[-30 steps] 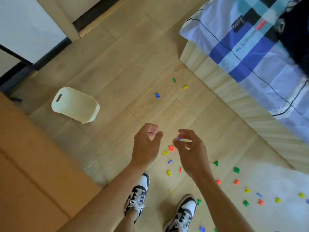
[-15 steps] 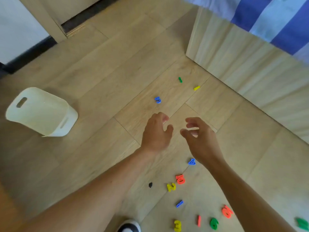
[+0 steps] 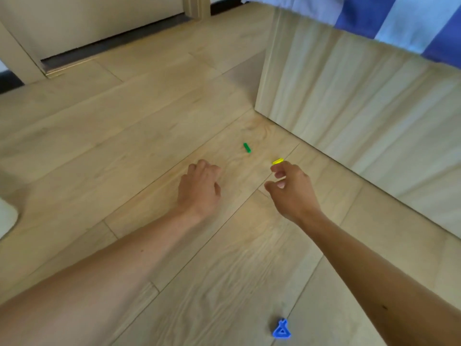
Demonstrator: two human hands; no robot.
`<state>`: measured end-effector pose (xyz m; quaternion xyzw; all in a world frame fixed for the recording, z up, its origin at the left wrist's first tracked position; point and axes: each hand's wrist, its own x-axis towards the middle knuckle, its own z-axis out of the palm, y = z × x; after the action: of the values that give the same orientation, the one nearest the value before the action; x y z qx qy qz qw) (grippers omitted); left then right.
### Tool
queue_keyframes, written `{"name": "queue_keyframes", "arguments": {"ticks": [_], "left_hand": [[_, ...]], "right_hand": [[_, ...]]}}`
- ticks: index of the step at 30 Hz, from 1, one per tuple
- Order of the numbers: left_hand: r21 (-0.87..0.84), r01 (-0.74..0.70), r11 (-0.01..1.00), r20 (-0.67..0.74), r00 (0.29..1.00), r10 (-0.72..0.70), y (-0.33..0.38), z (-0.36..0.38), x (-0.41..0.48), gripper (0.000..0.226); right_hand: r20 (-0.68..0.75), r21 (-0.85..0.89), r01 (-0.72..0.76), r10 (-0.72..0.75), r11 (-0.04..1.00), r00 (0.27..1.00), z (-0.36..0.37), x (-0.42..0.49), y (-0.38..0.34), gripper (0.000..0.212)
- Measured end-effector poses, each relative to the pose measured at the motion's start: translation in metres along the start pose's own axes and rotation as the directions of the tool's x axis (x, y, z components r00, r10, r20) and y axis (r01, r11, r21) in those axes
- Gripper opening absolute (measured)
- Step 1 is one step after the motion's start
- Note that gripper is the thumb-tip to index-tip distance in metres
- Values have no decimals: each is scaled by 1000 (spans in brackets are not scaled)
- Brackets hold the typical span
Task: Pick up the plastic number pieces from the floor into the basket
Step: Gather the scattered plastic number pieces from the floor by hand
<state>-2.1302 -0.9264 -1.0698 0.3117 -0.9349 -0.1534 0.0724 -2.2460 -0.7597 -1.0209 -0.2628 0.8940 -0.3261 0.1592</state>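
A small green piece [image 3: 247, 147] and a small yellow piece [image 3: 277, 161] lie on the wood floor near the bed's corner. My right hand [image 3: 291, 193] hovers just short of the yellow piece, thumb and forefinger apart, holding nothing. My left hand [image 3: 199, 188] is palm down on the floor with its fingers curled under. It covers the spot where a blue piece lay, so that piece is hidden. A blue number 4 [image 3: 282, 330] lies close to me at the bottom. Only a corner of the pale basket [image 3: 7, 216] shows at the left edge.
The bed's wooden side panel [image 3: 349, 116] rises at the right, with striped bedding [image 3: 399, 18] above it. A door and its dark threshold [image 3: 107, 43] cross the top left. Bare floor boards lie between my hands and the basket.
I have leaned forward and both hands moved ahead toward the green and yellow pieces. The left hand now covers the blue piece. The basket slid to the left edge of view.
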Motion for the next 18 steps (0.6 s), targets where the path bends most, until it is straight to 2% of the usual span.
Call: {"name": "queue_keyframes", "arguments": {"ticks": [7,12,18], "left_hand": [[-32,-37,999,19,999,38,-18,9,-1,10],[-97,-47,994,38,998,51,-22,10,-4,19],[-93,-97,991,42,994,102,-24,12,-5,19]], "right_hand": [[48,-297,7,7,955,999,7,49,14,41],[86,-424,21,17,906,996,12,69,24,44],[110,-516,81,-28,853,994,16,96,26,47]]}}
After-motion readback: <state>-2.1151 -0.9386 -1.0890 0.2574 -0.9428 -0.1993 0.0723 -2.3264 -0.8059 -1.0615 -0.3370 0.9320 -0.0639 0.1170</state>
